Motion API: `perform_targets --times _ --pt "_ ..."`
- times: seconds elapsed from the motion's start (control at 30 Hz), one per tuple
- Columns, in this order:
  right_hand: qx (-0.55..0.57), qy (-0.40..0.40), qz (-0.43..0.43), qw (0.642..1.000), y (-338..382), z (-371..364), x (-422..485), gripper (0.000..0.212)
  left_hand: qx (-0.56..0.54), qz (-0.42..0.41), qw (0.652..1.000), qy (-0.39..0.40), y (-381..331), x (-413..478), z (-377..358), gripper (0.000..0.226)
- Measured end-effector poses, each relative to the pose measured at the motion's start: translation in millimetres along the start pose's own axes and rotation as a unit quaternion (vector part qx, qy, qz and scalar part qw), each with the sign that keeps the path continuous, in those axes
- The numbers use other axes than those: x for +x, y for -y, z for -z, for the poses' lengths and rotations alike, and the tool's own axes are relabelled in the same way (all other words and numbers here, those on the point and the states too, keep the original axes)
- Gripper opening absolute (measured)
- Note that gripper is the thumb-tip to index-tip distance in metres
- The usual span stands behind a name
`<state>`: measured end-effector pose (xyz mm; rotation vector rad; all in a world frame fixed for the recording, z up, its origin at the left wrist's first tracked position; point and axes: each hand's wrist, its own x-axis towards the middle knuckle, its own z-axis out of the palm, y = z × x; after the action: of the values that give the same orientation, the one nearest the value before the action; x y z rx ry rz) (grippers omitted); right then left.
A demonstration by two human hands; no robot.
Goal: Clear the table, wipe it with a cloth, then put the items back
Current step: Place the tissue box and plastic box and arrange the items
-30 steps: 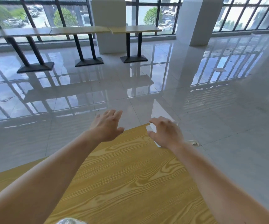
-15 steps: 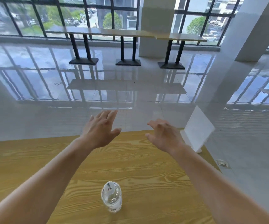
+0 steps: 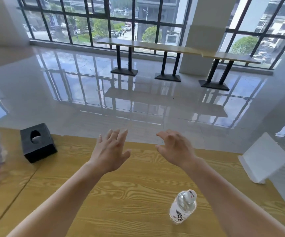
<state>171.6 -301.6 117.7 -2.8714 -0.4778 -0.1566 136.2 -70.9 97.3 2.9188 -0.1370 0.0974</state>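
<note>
Both bare forearms reach forward from the lower edge of the view, converging toward 12 o'clock. The left hand (image 3: 111,150) is held flat, palm down, fingers spread and straight, pointing to about 1 o'clock, thumb out toward 3 o'clock. The right hand (image 3: 176,149) is at the same height, just apart from the left, palm down with fingers loosely curled and pointing to about 10 o'clock. Neither hand grips anything; both hang in the air with wrists level.
</note>
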Motion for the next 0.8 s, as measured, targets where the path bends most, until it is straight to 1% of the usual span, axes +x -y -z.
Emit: perform_targets --times 0.17,0.33,0.43,0.6,0.8 --pt "0.002 0.022 0.027 0.999 74 -19 5 0.042 0.001 0.043 0.999 0.011 67 -38 11 0.076" --pt "0.004 0.048 0.063 0.997 132 -36 8 0.047 0.003 0.081 0.997 0.007 115 -71 20 0.075" --pt "0.007 0.057 0.085 0.995 157 -44 11 0.049 -0.004 0.109 0.994 0.005 134 -87 21 0.075" --pt "0.011 0.067 0.131 0.989 186 -62 19 0.045 -0.002 0.16 0.987 0.007 153 -109 18 0.075" --pt "0.056 0.069 0.2 0.976 220 -87 29 0.047 -0.005 0.244 0.97 0.021 171 -144 17 0.073"
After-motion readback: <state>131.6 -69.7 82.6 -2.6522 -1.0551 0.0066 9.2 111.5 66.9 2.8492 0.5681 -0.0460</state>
